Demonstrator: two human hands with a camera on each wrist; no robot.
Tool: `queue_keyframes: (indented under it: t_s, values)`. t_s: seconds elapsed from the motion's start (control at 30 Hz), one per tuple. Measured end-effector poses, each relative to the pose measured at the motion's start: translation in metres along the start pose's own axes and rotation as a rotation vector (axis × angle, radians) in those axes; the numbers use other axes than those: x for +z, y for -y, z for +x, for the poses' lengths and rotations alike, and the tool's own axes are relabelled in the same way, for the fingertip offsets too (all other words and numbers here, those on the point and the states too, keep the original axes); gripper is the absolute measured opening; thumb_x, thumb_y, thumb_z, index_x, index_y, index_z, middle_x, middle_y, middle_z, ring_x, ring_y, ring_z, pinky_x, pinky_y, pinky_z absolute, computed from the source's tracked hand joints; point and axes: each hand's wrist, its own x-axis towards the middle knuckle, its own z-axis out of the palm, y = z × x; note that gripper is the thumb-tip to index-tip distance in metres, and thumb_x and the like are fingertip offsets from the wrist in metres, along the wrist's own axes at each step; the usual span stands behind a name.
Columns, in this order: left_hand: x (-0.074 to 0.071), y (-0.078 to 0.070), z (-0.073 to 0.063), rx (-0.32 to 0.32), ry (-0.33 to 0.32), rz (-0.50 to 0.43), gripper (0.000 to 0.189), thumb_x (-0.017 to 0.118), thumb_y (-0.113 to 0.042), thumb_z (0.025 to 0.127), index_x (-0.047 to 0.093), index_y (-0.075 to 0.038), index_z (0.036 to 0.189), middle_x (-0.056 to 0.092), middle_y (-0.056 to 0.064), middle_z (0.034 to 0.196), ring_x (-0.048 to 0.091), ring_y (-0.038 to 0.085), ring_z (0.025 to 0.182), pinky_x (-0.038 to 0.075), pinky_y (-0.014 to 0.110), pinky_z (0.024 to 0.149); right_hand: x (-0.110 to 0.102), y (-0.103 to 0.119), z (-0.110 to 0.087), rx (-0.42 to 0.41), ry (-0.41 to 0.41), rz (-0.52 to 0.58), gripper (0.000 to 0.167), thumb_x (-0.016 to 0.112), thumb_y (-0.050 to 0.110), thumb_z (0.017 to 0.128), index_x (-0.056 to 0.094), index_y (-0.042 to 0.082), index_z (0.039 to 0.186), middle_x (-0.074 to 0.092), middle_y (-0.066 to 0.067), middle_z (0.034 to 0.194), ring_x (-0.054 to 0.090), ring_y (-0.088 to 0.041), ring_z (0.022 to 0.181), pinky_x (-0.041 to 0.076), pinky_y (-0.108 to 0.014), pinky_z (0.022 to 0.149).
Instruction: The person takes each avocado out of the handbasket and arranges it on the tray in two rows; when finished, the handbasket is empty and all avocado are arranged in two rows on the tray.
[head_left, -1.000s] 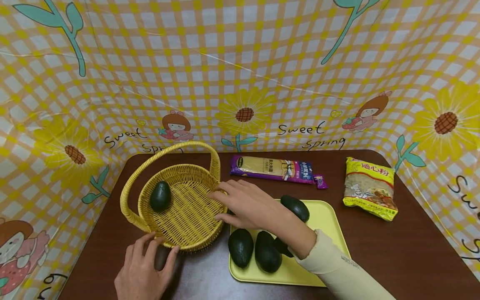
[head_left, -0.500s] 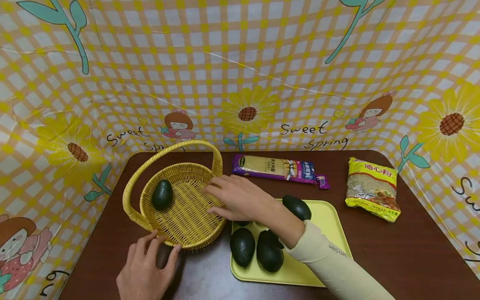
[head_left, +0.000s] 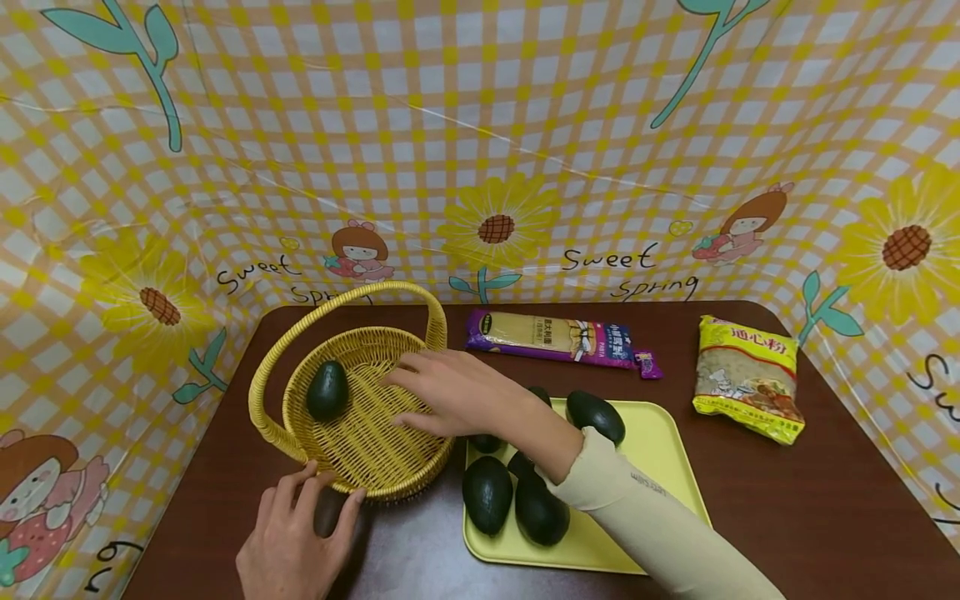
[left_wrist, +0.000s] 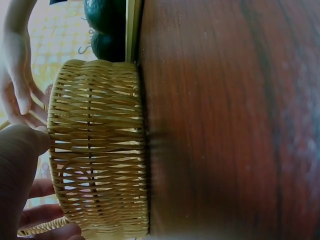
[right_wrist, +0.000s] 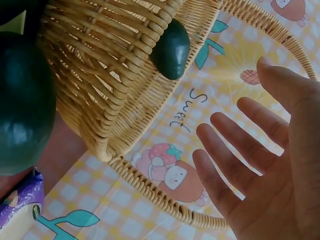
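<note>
My right hand (head_left: 442, 392) hovers over the right side of the yellow wicker basket (head_left: 420, 483). Its fingers are spread and hold nothing, as the right wrist view shows. My left hand (head_left: 292, 529) rests at the basket's near left rim; in the left wrist view its thumb (left_wrist: 25, 140) touches the rim and its other fingers lie near the handle base. One dark green avocado (head_left: 327, 390) lies inside the basket at the left. Several more, including a front avocado (head_left: 487, 496), lie on a yellow tray (head_left: 592, 550), partly hidden by my right forearm.
A purple pasta pack (head_left: 555, 337) lies behind the tray. To the right sits a yellow macaroni bag (head_left: 747, 377). The basket's tall arched handle (head_left: 300, 333) rises over it. A checked cloth (head_left: 480, 125) hangs behind and around the brown table (head_left: 810, 517).
My right hand has moved a little to the left, further over the basket, with its fingers loose. The left hand has stayed at the rim. The head view has shifted slightly.
</note>
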Motion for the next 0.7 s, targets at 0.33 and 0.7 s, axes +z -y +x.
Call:
queue_keyframes:
  t_s: [0.33, 0.7]
  values:
    - [0.001, 0.0, 0.001, -0.005, -0.007, 0.009, 0.042, 0.095, -0.045, 0.078, 0.081, -0.011, 0.099, 0.075, 0.012, 0.11, 0.068, 0.033, 0.08, 0.05, 0.042, 0.04, 0.004, -0.003, 0.019, -0.006, 0.036, 0.016, 0.053, 0.064, 0.048, 0.109, 0.062, 0.015, 0.15, 0.067, -0.005, 0.134, 0.07, -0.019, 0.111, 0.06, -0.037, 0.087]
    - [0.0, 0.0, 0.0, -0.004, -0.008, 0.014, 0.042, 0.094, -0.045, 0.077, 0.08, -0.012, 0.099, 0.075, 0.011, 0.109, 0.067, 0.031, 0.079, 0.047, 0.039, 0.039, 0.003, 0.002, 0.04, 0.022, 0.085, 0.0, 0.058, 0.063, 0.052, 0.108, 0.061, 0.016, 0.153, 0.065, -0.007, 0.144, 0.069, -0.021, 0.122, 0.06, -0.037, 0.096]
